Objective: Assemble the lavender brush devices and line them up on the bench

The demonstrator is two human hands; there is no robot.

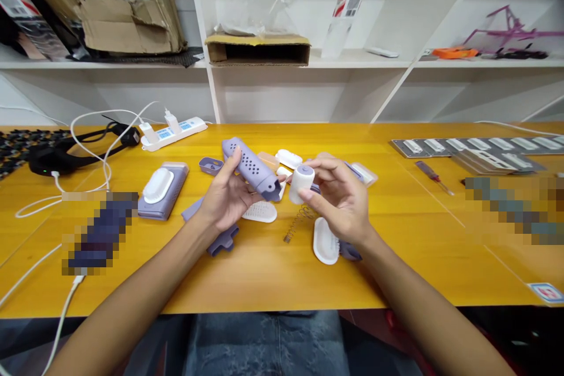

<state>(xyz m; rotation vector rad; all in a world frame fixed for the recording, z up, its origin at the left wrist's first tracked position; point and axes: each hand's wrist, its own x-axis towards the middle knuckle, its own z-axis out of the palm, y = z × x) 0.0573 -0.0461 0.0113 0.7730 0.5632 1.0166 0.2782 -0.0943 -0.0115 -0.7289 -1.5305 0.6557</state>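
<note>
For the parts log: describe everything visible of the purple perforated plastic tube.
The purple perforated plastic-looking tube is elongated, with rows of dark round holes along its visible side and a notched edge at its lower end, near a small pale round spot. It slants down to the right in the picture, held above the yellow wooden-looking table by the left hand, thumb against it.

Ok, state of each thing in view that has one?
Purple perforated tube, tilted, held in left hand
White cylinder, nearly upright, held in right hand
Spring, uncompressed
Power strip, two chargers plugged in
Black headset, cabled, green light on
Bottle, upright
Screwdriver, lying down
Large cardboard box, torn open
</note>
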